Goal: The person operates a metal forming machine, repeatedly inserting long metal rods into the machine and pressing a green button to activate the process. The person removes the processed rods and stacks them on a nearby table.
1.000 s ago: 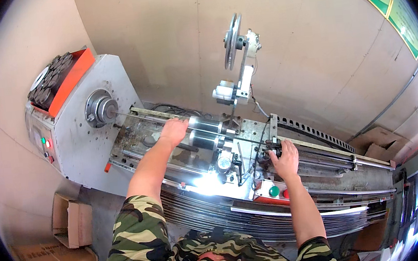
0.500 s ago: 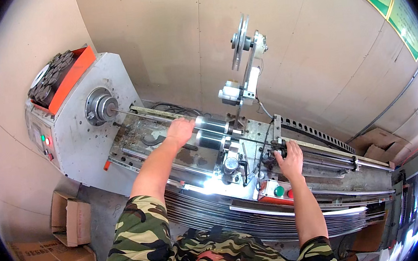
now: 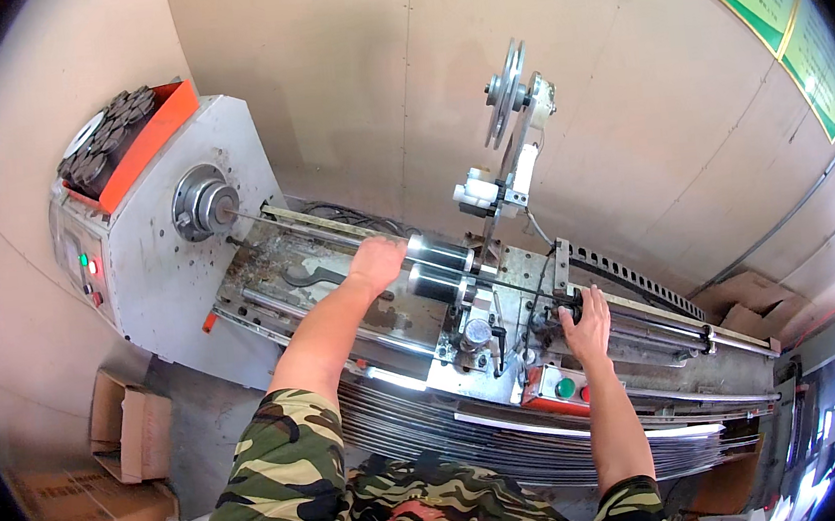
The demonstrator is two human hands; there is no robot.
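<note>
My left hand (image 3: 378, 261) curls over a thin metal rod (image 3: 294, 226), close to the left ends of two black rollers with shiny ends (image 3: 440, 254). Its fingertips are partly hidden. The rod runs from the round chuck (image 3: 207, 202) on the left toward the sliding carriage (image 3: 517, 275). Against a dark fitting (image 3: 569, 308) at the carriage's right side rests my right hand (image 3: 589, 319), fingers stretched and thumb apart. A round dial gauge (image 3: 477, 332) and a red box with green and red buttons (image 3: 557, 388) sit on the carriage's near side.
A spool wheel (image 3: 506, 93) stands on an arm behind the carriage. The grey headstock (image 3: 178, 273) carries an orange-edged tray of dark discs (image 3: 119, 133). Many thin rods (image 3: 404, 433) lie along the bench's near side. Cardboard boxes (image 3: 86, 518) stand at the lower left.
The carriage, with its rollers and spool arm, has shifted a little right along the bed. Both my hands have moved slightly right with it.
</note>
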